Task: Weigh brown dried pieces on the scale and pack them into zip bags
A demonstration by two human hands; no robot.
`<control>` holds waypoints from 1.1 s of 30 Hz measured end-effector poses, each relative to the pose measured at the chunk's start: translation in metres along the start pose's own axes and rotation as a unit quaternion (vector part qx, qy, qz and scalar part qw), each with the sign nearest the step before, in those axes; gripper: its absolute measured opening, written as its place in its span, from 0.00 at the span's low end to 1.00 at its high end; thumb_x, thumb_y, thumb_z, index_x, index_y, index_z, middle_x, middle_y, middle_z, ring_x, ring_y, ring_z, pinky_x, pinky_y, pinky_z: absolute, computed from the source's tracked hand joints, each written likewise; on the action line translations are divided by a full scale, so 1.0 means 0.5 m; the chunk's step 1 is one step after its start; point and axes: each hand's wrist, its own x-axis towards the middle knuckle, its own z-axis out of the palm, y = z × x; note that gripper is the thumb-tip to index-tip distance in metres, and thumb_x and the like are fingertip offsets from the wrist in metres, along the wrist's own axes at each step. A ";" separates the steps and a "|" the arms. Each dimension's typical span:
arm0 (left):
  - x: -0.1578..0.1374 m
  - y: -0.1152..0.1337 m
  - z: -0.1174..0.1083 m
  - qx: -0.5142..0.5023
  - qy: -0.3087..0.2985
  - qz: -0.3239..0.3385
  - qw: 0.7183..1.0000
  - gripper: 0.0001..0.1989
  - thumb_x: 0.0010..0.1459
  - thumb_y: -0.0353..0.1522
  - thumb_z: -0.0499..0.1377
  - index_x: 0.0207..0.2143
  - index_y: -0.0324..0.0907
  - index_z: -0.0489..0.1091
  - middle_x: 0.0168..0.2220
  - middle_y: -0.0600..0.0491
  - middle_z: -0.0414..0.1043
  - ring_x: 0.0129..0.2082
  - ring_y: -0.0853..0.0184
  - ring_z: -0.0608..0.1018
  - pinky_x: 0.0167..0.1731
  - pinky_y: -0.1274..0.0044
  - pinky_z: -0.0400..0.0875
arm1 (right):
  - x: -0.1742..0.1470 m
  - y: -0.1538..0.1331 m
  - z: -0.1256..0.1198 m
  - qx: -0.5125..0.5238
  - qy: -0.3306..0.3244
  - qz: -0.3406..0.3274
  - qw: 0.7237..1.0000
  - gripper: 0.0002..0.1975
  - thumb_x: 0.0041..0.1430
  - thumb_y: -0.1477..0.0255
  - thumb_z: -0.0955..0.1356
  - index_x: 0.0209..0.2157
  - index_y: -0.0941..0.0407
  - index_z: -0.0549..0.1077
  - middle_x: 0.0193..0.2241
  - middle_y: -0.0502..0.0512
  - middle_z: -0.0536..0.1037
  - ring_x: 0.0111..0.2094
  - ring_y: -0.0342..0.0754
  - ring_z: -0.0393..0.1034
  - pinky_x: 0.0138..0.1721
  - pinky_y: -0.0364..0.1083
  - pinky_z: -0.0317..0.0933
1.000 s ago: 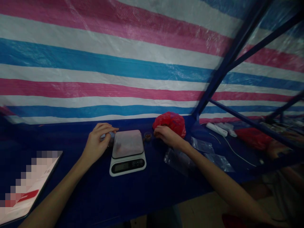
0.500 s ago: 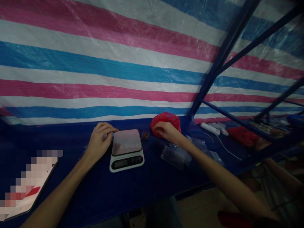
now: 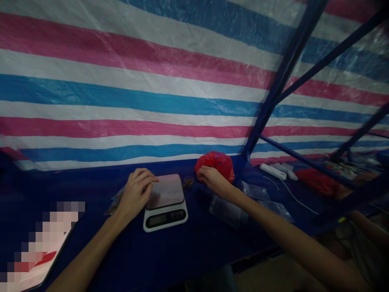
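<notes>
A white kitchen scale with a flat metal plate lies on the blue table. My left hand is closed, fingers curled, over the left edge of the plate; anything in the fingers is too small to make out. A small clear cup with brownish contents stands just right of the scale. At the left rim of a red plastic bag is my right hand, its fingers bent and closed; their tips and anything in them are hidden. Below the right forearm lies a clear plastic bag.
More clear bags lie right of my forearm, with a white device and cable behind. Beside my left wrist are clear bags with small contents. A tablet-like screen is at left. Blue frame bars rise at right; another person's arm shows beyond.
My left hand has moved right, its fingers now over the scale's plate. My right hand stays at the red bag. The whole view has shifted, so things sit slightly lower.
</notes>
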 end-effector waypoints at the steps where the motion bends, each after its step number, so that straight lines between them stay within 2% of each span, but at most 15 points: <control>1: 0.000 -0.001 0.000 0.001 -0.002 0.000 1.000 0.16 0.63 0.27 0.50 0.37 0.44 0.79 0.39 0.49 0.79 0.48 0.57 0.72 0.47 0.64 0.66 | 0.016 -0.006 -0.005 0.007 0.014 -0.012 1.000 0.09 0.63 0.84 0.65 0.34 0.59 0.75 0.35 0.56 0.77 0.37 0.47 0.70 0.41 0.44 0.61; 4: 0.000 -0.004 -0.001 0.004 -0.002 0.001 1.000 0.16 0.64 0.27 0.50 0.37 0.44 0.79 0.39 0.49 0.79 0.48 0.57 0.72 0.47 0.64 0.65 | 0.051 -0.024 -0.008 0.015 0.014 -0.043 0.999 0.08 0.64 0.83 0.66 0.36 0.59 0.76 0.37 0.57 0.78 0.38 0.48 0.71 0.41 0.45 0.62; 7: -0.001 -0.009 0.000 0.011 0.000 0.008 1.000 0.16 0.64 0.26 0.50 0.37 0.43 0.78 0.40 0.49 0.79 0.48 0.57 0.72 0.48 0.63 0.65 | 0.049 -0.044 -0.010 0.028 0.010 -0.058 0.998 0.11 0.66 0.84 0.64 0.41 0.59 0.77 0.40 0.58 0.79 0.41 0.48 0.72 0.44 0.46 0.63; 10: -0.001 -0.014 0.001 0.016 0.013 0.021 1.000 0.16 0.64 0.25 0.51 0.37 0.42 0.78 0.39 0.49 0.79 0.48 0.57 0.72 0.48 0.63 0.65 | -0.007 -0.078 -0.014 0.055 0.020 -0.056 0.997 0.11 0.67 0.82 0.64 0.41 0.58 0.76 0.40 0.57 0.79 0.40 0.47 0.73 0.44 0.45 0.64; 12: -0.002 -0.014 0.003 0.018 0.021 0.029 0.999 0.15 0.64 0.24 0.51 0.37 0.42 0.78 0.39 0.49 0.78 0.48 0.57 0.72 0.47 0.63 0.65 | -0.067 -0.108 -0.007 0.068 -0.043 -0.046 0.996 0.05 0.66 0.73 0.69 0.43 0.57 0.76 0.39 0.56 0.79 0.37 0.48 0.73 0.40 0.45 0.64; 14: -0.002 -0.012 0.004 0.019 0.023 0.038 0.999 0.15 0.64 0.24 0.51 0.37 0.42 0.78 0.39 0.49 0.78 0.48 0.57 0.72 0.46 0.63 0.65 | -0.127 -0.137 0.012 0.059 -0.123 -0.042 0.990 0.15 0.62 0.64 0.73 0.46 0.57 0.74 0.41 0.57 0.79 0.38 0.50 0.74 0.39 0.46 0.64; 16: -0.002 -0.009 0.005 0.017 0.022 0.047 0.999 0.15 0.64 0.23 0.51 0.37 0.42 0.78 0.39 0.49 0.78 0.48 0.57 0.72 0.46 0.63 0.65 | -0.170 -0.153 0.034 0.028 -0.164 -0.038 0.985 0.13 0.64 0.66 0.72 0.47 0.58 0.73 0.43 0.59 0.78 0.40 0.51 0.74 0.39 0.46 0.64; 18: -0.003 -0.006 0.004 0.010 0.024 0.056 0.998 0.15 0.64 0.23 0.52 0.37 0.42 0.78 0.39 0.49 0.78 0.47 0.58 0.72 0.46 0.63 0.65 | -0.182 -0.150 0.046 0.003 -0.168 -0.040 0.985 0.08 0.68 0.74 0.67 0.47 0.58 0.73 0.44 0.60 0.78 0.40 0.50 0.74 0.39 0.45 0.63; 21: -0.004 -0.007 0.003 0.001 0.033 0.057 0.998 0.14 0.65 0.23 0.52 0.36 0.42 0.77 0.38 0.50 0.78 0.47 0.58 0.72 0.46 0.64 0.65 | -0.135 -0.119 0.028 0.006 -0.122 -0.040 0.992 0.09 0.67 0.81 0.64 0.43 0.58 0.74 0.41 0.58 0.78 0.37 0.47 0.73 0.38 0.44 0.61; 26: -0.004 -0.016 0.005 0.000 0.043 0.055 0.998 0.14 0.65 0.24 0.52 0.34 0.42 0.77 0.37 0.50 0.78 0.45 0.59 0.72 0.46 0.64 0.66 | 0.008 -0.061 -0.020 0.073 0.036 -0.010 0.997 0.06 0.61 0.83 0.69 0.35 0.58 0.76 0.32 0.53 0.78 0.32 0.44 0.70 0.36 0.43 0.60; 28: -0.005 -0.019 0.006 0.004 0.043 0.052 0.998 0.14 0.65 0.24 0.52 0.34 0.42 0.77 0.36 0.50 0.78 0.45 0.59 0.72 0.46 0.64 0.65 | 0.042 -0.048 -0.014 0.081 0.041 -0.026 0.996 0.05 0.60 0.82 0.71 0.34 0.58 0.76 0.32 0.52 0.77 0.33 0.45 0.70 0.37 0.43 0.61; 30: -0.005 -0.020 0.007 0.006 0.046 0.048 0.998 0.14 0.65 0.24 0.52 0.34 0.42 0.77 0.36 0.50 0.78 0.45 0.59 0.73 0.45 0.64 0.65 | 0.054 -0.040 0.004 0.076 0.032 -0.053 0.995 0.02 0.61 0.77 0.72 0.35 0.58 0.76 0.36 0.55 0.77 0.37 0.47 0.71 0.41 0.45 0.63; 33: -0.006 -0.023 0.007 0.008 0.055 0.046 0.997 0.14 0.64 0.24 0.53 0.33 0.43 0.77 0.36 0.51 0.78 0.44 0.59 0.73 0.46 0.64 0.65 | 0.047 -0.034 0.037 0.078 0.043 -0.061 0.994 0.10 0.60 0.71 0.74 0.42 0.57 0.73 0.44 0.58 0.76 0.46 0.51 0.71 0.47 0.49 0.65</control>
